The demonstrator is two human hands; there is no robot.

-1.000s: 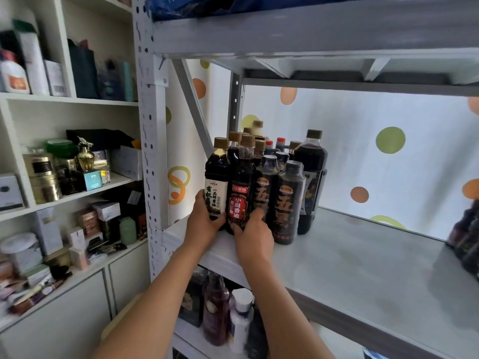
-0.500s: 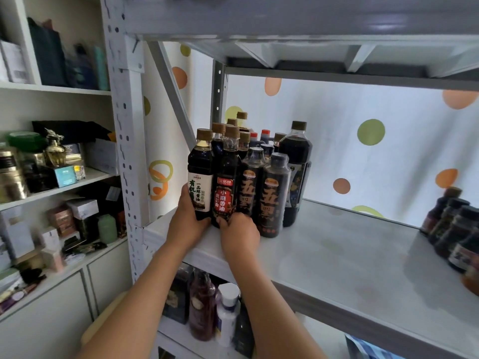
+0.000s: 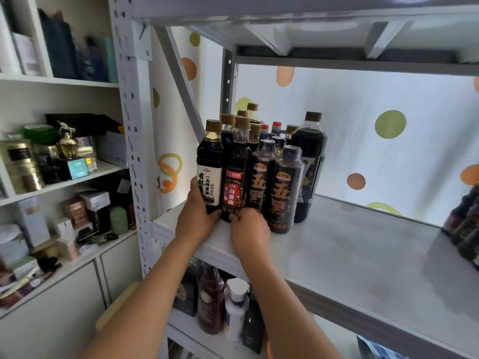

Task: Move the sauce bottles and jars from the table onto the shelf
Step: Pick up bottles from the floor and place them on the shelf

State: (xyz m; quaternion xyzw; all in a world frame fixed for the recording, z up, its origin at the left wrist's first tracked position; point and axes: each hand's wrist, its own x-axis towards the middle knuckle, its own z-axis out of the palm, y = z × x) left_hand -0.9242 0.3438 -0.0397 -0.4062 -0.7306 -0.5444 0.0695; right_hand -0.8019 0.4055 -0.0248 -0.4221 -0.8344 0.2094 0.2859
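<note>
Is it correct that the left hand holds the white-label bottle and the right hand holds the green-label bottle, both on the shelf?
Not quite: the head view shows the right hand at a red-label bottle, not green. The left hand does hold the white-label bottle, on the shelf.

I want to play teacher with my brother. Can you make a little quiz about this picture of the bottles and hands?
1. True or false: the left hand grips the white-label bottle.
2. Which bottle does the right hand touch? A) red-label bottle B) large bottle at the back C) white bottle on the lower level
3. Fill in: both front bottles stand on the ___.

Key: 1 true; 2 A; 3 shelf.
</note>
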